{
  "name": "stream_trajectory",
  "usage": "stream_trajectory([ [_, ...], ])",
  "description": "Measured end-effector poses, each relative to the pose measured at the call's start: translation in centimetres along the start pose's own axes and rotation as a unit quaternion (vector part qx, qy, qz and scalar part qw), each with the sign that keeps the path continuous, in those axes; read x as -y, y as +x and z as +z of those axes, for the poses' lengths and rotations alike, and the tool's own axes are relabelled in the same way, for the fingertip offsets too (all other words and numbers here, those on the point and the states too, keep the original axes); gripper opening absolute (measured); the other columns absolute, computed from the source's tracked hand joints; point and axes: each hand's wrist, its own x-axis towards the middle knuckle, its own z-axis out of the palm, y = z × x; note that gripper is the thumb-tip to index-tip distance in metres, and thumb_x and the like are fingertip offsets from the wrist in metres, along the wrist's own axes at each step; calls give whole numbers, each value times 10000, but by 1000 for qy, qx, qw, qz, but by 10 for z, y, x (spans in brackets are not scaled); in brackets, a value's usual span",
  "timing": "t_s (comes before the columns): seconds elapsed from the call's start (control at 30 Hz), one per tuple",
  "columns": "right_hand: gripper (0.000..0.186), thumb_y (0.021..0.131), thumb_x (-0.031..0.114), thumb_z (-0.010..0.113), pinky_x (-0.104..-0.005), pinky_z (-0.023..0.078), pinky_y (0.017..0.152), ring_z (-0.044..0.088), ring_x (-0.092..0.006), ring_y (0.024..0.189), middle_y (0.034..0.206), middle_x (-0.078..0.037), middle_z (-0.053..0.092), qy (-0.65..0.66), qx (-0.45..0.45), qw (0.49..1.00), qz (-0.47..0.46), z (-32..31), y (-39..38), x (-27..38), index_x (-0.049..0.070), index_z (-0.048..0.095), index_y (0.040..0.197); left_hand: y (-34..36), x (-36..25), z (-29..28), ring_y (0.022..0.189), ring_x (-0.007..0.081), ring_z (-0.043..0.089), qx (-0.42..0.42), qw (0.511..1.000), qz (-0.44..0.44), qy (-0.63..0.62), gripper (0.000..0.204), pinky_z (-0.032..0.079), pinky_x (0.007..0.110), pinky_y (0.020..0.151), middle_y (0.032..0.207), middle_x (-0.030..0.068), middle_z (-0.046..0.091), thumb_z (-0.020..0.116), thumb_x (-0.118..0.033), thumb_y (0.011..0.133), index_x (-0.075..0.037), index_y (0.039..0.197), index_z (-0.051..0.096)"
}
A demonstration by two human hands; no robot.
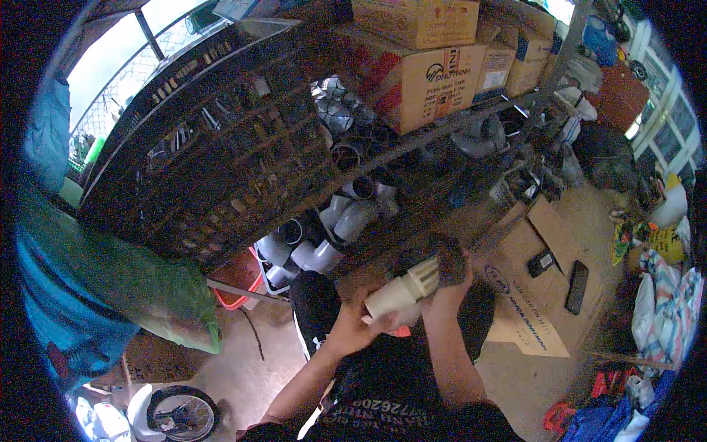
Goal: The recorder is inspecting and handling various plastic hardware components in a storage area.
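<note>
Low in front of my body, my left hand [355, 323] is wrapped round the smooth end of a cream plastic pipe fitting [401, 293]. Ribs or slots run along the fitting's other end, which tilts up to the right. My right hand [444, 296] is closed at that ribbed end, most of its fingers hidden. A dark, blurred shape [451, 259] sits at the right hand's upper side; I cannot make out what it is. Beyond both hands lie several grey pipe elbows [353, 221], loosely piled.
A dark, divided rack [243, 166] of small parts stands at the left. Cardboard boxes [442, 81] are stacked at the back. Flattened cardboard [515, 295] lies on the floor at right, with a black oblong object [577, 286] on it. Green sacking [140, 272] bulges at left.
</note>
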Motion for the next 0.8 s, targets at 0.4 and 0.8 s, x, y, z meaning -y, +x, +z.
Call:
stream_trajectory([
  [0.4,292,793,39,521,-291,434,805,518,-157,920,1019,-28,543,-66,29,997,-35,4,-5,5,124,492,1071,-1,14,10,984,303,555,-81,960,-95,-250,490,459,363,809,1083,213,536,715,-200,710,-18,1098,477],
  [0.8,285,805,66,533,-290,432,829,512,-168,937,1007,-25,546,101,-29,993,45,-14,11,-8,101,499,1086,0,-30,10,937,188,559,-80,996,36,-20,518,476,314,799,1017,133,572,712,-127,723,14,1133,428],
])
